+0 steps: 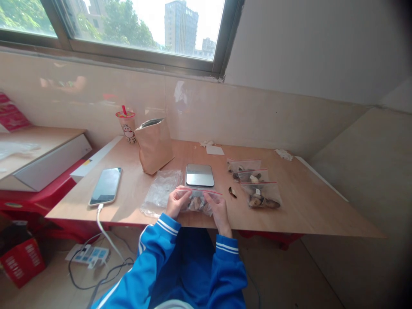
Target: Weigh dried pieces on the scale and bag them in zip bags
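Observation:
Between my two hands is a clear zip bag (197,207) with a red seal strip, holding brownish dried pieces that look like mushrooms. My left hand (176,202) pinches its top edge at the left, and my right hand (219,211) pinches the same edge at the right. Just beyond the bag lies a small flat scale (200,175) with a shiny top. A heap of clear plastic bags (161,193) is by my left hand. Right of my right hand, one loose dried piece (232,192) lies near several filled zip bags (262,196).
An open brown paper bag (155,146) stands at the back left beside a drink cup (128,128) with a red straw. A phone (106,186) on a white charging cable (107,236) lies at the left. Paper scraps (215,149) lie along the wall. A power strip (88,255) is on the floor.

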A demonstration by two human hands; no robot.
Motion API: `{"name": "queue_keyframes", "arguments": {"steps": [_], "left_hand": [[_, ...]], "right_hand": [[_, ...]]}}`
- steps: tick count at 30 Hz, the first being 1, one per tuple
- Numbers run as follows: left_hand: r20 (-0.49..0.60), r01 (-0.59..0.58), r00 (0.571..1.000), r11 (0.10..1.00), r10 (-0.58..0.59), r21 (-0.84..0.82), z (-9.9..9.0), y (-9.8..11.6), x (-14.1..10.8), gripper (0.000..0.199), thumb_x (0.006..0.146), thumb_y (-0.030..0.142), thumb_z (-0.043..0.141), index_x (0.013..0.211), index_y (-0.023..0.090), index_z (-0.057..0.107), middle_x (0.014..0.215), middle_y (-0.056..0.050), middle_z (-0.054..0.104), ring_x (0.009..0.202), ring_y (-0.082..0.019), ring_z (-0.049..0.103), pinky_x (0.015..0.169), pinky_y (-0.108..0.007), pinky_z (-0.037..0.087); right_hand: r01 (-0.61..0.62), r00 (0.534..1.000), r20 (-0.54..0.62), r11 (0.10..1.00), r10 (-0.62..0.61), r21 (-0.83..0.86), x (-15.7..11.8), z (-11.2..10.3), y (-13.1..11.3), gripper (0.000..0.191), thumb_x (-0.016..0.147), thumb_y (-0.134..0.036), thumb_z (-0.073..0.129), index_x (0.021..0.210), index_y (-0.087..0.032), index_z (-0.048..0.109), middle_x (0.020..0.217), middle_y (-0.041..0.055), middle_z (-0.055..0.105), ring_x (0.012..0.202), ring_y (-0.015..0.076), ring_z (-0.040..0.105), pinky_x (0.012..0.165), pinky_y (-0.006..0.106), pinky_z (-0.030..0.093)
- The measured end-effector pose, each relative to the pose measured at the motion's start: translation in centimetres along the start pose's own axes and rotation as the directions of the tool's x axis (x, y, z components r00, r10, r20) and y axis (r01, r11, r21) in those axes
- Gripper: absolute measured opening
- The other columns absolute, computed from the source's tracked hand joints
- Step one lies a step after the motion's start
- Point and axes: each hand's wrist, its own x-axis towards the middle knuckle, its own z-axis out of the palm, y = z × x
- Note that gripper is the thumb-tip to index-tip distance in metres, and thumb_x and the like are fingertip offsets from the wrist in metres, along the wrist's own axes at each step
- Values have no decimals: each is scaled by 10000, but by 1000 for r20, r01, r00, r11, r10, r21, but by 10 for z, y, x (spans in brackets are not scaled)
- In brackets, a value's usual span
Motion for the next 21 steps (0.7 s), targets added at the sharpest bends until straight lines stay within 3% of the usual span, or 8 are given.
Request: {"name": "queue_keyframes", "arguments": {"steps": [8,10,16,21], "left_hand": [[-81,-23,996,997,29,68,1,3,-3,288,673,391,777,760,140,665,678,-11,651,624,-138,609,614,-255,492],[-58,-34,998,997,38,73,0,4,-3,278,683,385,774,752,138,666,667,-6,636,608,-126,593,594,-241,478],[114,-1,994,997,-7,75,-1,9,-3,293,699,403,766,814,136,731,733,-33,661,682,-155,622,632,-260,497],[94,-38,995,991,25,131,1,8,-4,248,711,377,764,737,132,746,731,-28,616,686,-131,585,624,-230,475]], "right_hand": [[117,989,-75,984,-128,-133,1,-1,-2,233,703,-379,762,781,-174,682,762,17,701,742,189,662,731,323,542],[122,988,-75,983,-133,-135,1,-2,-2,245,703,-386,760,787,-175,667,751,13,689,727,186,654,716,319,541],[38,997,62,999,-36,-35,0,-7,2,270,730,-406,742,879,-181,715,857,42,734,830,215,683,800,347,548],[-3,985,170,1000,4,-5,-3,-4,-4,249,758,-399,724,899,-195,736,865,32,747,833,211,693,825,345,545]]}}
